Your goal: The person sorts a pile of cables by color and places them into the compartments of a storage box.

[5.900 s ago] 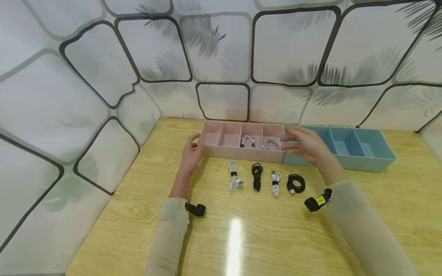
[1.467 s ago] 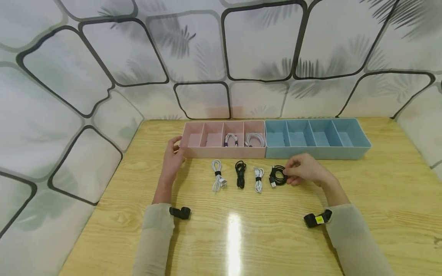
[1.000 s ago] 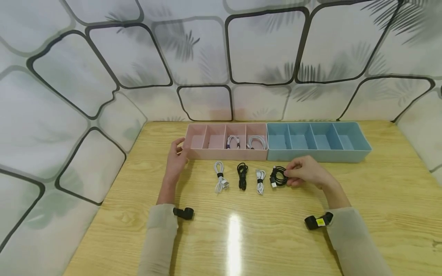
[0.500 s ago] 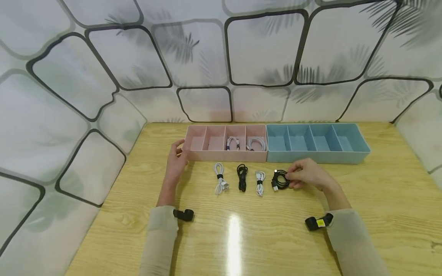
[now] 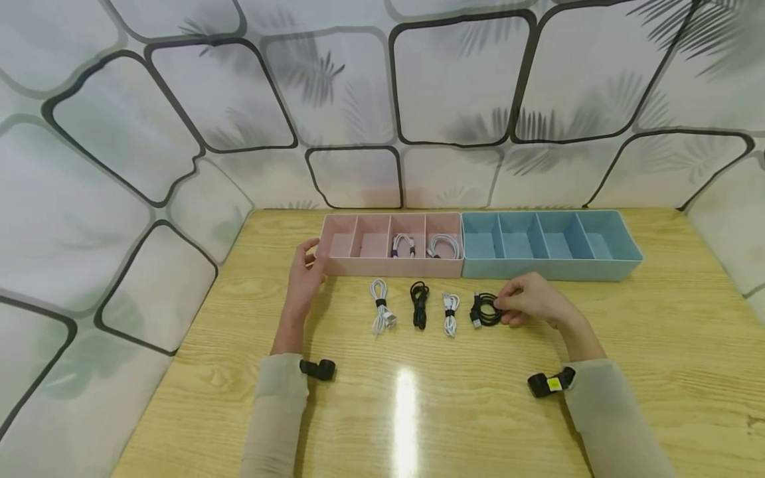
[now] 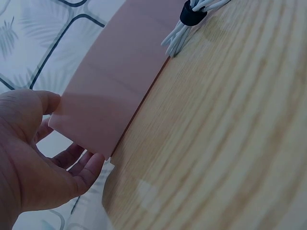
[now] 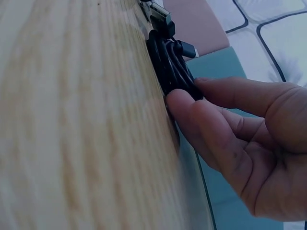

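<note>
My left hand [image 5: 305, 277] holds the left end of a pink divided storage box [image 5: 394, 267]; in the left wrist view the thumb is at the upper corner and the fingers bend around the end. My right hand [image 5: 534, 302] pinches the right side of a coiled black USB cable [image 5: 485, 310] between thumb and fingertips, low at the tabletop. In the right wrist view the coil [image 7: 168, 64] shows its metal USB plug. Left of it in a row lie a white cable [image 5: 450, 315], a black cable [image 5: 420, 305] and another white cable [image 5: 380, 307], each bundled.
A blue divided box [image 5: 552, 269] stands end to end with the pink one, against the patterned wall [image 5: 460, 86]. A white cable with a dark tie [image 5: 403, 245] and a coiled white cable [image 5: 444, 247] lie in the pink box's two right compartments. Beneath everything is a wooden table [image 5: 466, 411].
My right hand has moved from where the boxes meet down to the coiled black cable, which has shifted slightly right. The blue box now sits straight in line. The left hand stays at the pink box.
</note>
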Available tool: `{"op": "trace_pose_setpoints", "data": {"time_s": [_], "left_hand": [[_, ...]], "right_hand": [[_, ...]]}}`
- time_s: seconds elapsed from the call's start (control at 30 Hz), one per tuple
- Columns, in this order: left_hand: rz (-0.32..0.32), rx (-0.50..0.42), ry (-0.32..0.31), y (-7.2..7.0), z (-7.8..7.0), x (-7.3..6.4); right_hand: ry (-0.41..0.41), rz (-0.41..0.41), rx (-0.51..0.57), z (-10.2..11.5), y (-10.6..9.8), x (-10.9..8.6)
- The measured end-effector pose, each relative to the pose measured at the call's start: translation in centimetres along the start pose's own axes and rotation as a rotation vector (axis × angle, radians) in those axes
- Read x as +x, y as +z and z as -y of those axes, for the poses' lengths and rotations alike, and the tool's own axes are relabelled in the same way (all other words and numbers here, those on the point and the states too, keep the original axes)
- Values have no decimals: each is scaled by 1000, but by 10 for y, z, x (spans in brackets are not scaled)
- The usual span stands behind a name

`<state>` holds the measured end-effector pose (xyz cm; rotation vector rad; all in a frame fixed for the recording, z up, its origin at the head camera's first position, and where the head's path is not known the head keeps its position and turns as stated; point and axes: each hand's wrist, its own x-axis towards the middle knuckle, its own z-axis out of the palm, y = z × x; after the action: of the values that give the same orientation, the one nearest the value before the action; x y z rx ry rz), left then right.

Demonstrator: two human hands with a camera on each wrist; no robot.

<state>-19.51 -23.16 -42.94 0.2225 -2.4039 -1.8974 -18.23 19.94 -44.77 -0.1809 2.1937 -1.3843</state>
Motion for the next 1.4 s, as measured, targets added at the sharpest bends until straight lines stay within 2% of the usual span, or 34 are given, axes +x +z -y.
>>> {"op": "trace_pose_setpoints", "data": {"time_s": [0.17, 0.47, 0.6, 0.73, 0.93, 1.2, 1.4], "left_hand": [[-20, -21, 15, -3, 20, 12], [-56, 0, 38, -4, 23, 12], [-55, 13, 37, -6, 23, 11], [-59, 11, 30, -8, 22, 8], [-53, 2, 11, -9, 22, 8], [-44, 6, 22, 0, 24, 13], [-51, 16, 31, 0, 24, 11]], "right_hand": [[-23, -16, -50, 3, 2, 1], [-88, -95, -174, 20, 9, -1], [-87, -90, -184, 32, 22, -1], [-102, -47, -194, 41, 41, 0], [-137, -21, -196, 49, 66, 5], [-77, -10, -254, 53, 82, 15], [-38, -6, -293, 55, 87, 18]]}}
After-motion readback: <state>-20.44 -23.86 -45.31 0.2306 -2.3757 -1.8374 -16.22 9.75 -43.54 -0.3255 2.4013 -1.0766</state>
